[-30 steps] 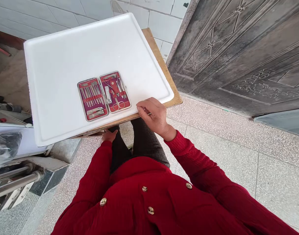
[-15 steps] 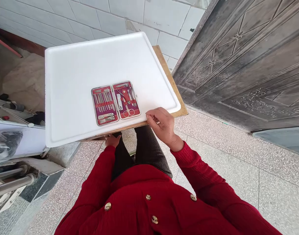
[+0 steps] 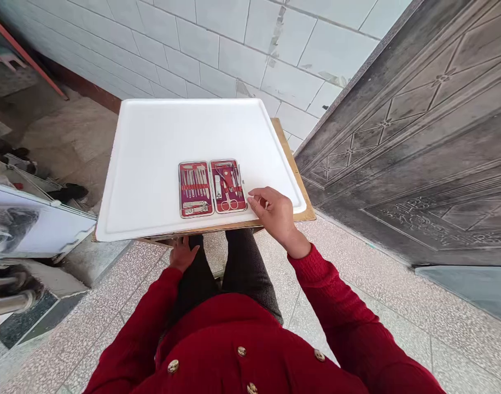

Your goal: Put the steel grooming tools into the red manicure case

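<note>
An open manicure case (image 3: 212, 189) lies flat on a white foam board (image 3: 193, 131), its two red-lined halves side by side. Slim metal tools and nail clippers (image 3: 195, 209) fill the left half; small scissors (image 3: 229, 203) and another nail clipper (image 3: 218, 187) are among the tools on the right. Just right of the case, my right hand (image 3: 275, 213) rests at the board's near edge, thumb and forefinger curled close together, nothing visible between them. My left hand (image 3: 182, 255) is below the near edge by my leg, thumb spread from the fingers, whose tips are partly hidden beneath the board.
A brown wooden board (image 3: 307, 212) sticks out under the white one. Behind stands a white tiled wall (image 3: 201, 49); a grey patterned door (image 3: 418, 153) is on the right. A white cabinet (image 3: 33, 219) and clutter stand at left, above speckled floor tiles (image 3: 357, 284).
The view has shifted, so the board and case appear lower and further right. My right hand stays beside the case, now closer to its right edge. The case contents look unchanged.
</note>
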The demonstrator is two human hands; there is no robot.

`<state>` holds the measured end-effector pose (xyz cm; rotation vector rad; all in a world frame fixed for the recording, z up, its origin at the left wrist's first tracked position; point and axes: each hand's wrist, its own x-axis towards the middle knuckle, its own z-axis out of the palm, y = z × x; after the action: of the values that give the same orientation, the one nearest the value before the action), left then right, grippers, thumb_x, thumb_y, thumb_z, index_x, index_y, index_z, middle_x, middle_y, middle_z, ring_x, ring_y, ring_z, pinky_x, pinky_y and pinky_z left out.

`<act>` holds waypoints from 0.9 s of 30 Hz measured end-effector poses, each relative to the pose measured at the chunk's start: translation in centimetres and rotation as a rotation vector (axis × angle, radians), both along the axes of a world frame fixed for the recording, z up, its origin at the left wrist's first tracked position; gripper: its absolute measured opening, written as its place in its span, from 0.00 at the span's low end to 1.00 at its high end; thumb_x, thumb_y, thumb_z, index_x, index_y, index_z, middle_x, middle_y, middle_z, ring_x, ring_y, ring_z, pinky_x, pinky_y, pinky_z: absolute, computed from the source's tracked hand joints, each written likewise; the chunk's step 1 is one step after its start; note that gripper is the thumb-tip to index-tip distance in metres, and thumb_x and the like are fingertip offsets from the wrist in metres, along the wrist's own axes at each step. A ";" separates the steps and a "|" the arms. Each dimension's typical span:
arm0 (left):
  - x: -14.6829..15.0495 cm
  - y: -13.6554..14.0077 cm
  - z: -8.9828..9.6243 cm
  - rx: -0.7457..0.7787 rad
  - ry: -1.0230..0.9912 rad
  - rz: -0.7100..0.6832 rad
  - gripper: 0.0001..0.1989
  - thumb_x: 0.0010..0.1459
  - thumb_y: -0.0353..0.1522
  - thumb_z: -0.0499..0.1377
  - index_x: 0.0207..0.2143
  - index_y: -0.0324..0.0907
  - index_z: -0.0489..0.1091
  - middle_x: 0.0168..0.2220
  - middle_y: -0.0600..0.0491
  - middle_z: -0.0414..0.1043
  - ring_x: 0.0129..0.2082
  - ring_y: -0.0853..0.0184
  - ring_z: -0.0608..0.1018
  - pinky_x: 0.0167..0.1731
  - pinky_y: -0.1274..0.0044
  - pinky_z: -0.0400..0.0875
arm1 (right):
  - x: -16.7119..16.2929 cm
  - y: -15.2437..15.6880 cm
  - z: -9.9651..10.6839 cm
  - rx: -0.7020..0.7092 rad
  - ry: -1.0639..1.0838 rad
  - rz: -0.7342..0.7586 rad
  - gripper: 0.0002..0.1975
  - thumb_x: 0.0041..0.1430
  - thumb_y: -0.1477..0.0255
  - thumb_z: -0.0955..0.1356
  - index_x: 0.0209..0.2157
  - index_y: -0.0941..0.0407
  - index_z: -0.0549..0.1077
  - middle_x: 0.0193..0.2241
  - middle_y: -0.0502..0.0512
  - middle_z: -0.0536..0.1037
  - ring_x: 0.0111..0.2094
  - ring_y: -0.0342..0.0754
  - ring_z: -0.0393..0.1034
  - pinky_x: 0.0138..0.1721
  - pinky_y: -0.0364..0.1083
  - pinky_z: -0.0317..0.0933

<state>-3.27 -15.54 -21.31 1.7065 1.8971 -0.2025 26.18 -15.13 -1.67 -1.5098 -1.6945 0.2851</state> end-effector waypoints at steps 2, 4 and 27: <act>-1.0 -2.0 1.3 0.104 -0.042 -0.136 0.29 0.67 0.37 0.58 0.67 0.35 0.65 0.72 0.35 0.60 0.72 0.45 0.64 0.69 0.56 0.64 | 0.0 0.3 0.1 -0.049 -0.018 0.004 0.08 0.66 0.68 0.69 0.41 0.56 0.81 0.32 0.53 0.79 0.29 0.45 0.69 0.35 0.46 0.62; -1.9 -4.3 3.6 0.212 -0.131 -0.312 0.20 0.67 0.34 0.58 0.59 0.37 0.74 0.67 0.37 0.69 0.67 0.48 0.73 0.66 0.59 0.70 | -0.1 0.5 0.2 -0.094 -0.042 0.004 0.08 0.66 0.67 0.70 0.41 0.55 0.81 0.33 0.53 0.80 0.30 0.46 0.70 0.35 0.46 0.62; 0.0 17.2 21.5 0.824 -0.179 -0.520 0.14 0.67 0.31 0.51 0.30 0.44 0.73 0.43 0.49 0.80 0.49 0.58 0.79 0.46 0.69 0.73 | -3.1 4.0 4.3 -0.533 -0.500 -0.113 0.08 0.62 0.72 0.68 0.30 0.55 0.79 0.30 0.55 0.84 0.32 0.48 0.75 0.33 0.46 0.52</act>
<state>-3.30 1.63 0.16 2.6291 1.4401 0.6038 23.12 -11.13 2.62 -2.2038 -2.0064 0.3360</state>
